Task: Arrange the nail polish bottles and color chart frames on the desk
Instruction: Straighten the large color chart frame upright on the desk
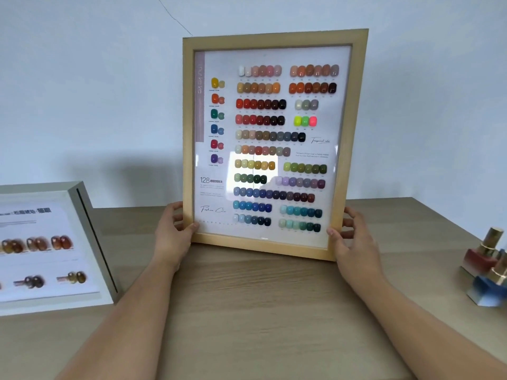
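Observation:
A wooden-framed color chart (354, 111) with many rows of colored nail samples stands nearly upright in the middle, its bottom edge at or just above the desk. My left hand (171, 231) grips its lower left edge and my right hand (349, 237) grips its lower right edge. A second chart in a white frame (82, 223) lies flat on the desk at the left, partly cut off by the image edge. At the far right stand a red nail polish bottle (481, 256) with a gold cap and a blue nail polish bottle (487, 290) in front of it.
The wooden desk (260, 311) runs up to a pale wall (96, 91) behind. Another bottle is partly visible at the right image edge beside the red and blue ones.

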